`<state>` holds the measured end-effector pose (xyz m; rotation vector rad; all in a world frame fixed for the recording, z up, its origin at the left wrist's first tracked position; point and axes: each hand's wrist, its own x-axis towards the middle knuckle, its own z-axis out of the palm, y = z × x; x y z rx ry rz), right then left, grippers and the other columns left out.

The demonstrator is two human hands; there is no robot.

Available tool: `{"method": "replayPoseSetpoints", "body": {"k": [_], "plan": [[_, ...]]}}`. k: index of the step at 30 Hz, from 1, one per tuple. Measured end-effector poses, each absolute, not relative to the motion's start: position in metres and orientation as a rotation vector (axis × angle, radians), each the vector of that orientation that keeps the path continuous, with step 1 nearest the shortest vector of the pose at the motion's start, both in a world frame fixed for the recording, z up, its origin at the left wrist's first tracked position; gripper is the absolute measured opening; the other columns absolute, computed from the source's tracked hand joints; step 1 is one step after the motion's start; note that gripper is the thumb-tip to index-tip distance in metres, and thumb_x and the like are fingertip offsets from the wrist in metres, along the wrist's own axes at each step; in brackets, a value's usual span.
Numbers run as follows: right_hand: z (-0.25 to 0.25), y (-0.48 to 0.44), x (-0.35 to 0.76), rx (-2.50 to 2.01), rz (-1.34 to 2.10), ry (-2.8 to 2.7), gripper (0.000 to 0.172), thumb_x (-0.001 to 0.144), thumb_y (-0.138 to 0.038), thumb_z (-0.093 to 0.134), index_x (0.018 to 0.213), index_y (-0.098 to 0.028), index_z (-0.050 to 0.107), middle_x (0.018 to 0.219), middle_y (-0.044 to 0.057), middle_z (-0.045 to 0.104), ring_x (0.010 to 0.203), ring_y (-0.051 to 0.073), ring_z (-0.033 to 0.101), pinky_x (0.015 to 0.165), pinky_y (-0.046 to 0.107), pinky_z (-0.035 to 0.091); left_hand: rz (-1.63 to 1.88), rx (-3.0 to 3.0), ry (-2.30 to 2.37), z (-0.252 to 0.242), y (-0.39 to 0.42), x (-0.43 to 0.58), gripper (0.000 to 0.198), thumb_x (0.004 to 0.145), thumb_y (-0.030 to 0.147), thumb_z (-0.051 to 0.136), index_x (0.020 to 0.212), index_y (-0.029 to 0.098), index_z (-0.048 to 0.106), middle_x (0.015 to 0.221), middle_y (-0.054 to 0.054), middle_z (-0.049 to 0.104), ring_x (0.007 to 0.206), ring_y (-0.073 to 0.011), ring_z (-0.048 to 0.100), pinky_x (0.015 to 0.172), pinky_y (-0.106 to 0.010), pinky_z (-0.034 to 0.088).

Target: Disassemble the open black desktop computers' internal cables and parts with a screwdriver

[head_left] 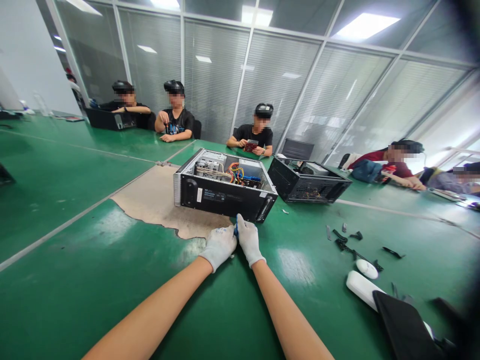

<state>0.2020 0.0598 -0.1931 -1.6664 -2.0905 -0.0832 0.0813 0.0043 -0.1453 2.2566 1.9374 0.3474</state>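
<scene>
Both left hand and right hand, fingers bunched, meet at a small blue item by the torn near edge of the cardboard, before the case; which hand grips it I cannot tell. Control should be best with wrists low and knuckles clear of the case's bottom edge.

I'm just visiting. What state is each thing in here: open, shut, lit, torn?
Left hand: gloved, meeting the right hand; exact grip unclear.
Right hand: gloved, small blue item between the hands.
Nearer computer case: open on top, wires exposed.
Farther computer case: open on top.
Brown sheet: ragged near edge.
Black pieces: loose, scattered.
Ceiling lights: lit.
Blinds: lowered.
</scene>
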Motion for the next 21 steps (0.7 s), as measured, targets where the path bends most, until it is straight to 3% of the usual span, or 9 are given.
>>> {"method": "replayPoseSetpoints", "body": {"k": [13,21], "plan": [[-0.1932,0.0596,0.2021,-1.665,-0.134,-2.121,0.049,0.094,-0.015,0.044,0.139,-0.010,0.061,0.096,0.013,0.073,0.080,0.019,0.059,0.075,0.027,0.039,0.312,2.270,1.934,-0.1437,0.0033,0.0816,0.027,0.100,0.024,0.041,0.114,0.014,0.063,0.105,-0.015,0.075,0.101,-0.0288,0.073,0.087,-0.039,0.056],[-0.1914,0.0584,0.2020,-1.689,-0.153,-2.130,0.049,0.096,-0.014,0.041,0.140,-0.010,0.061,0.095,0.012,0.073,0.078,0.018,0.058,0.074,0.027,0.039,0.331,2.266,1.939,-0.1443,0.0037,0.0815,0.028,0.100,0.023,0.041,0.115,0.014,0.064,0.105,-0.015,0.075,0.099,-0.0312,0.073,0.087,-0.044,0.056]]}}
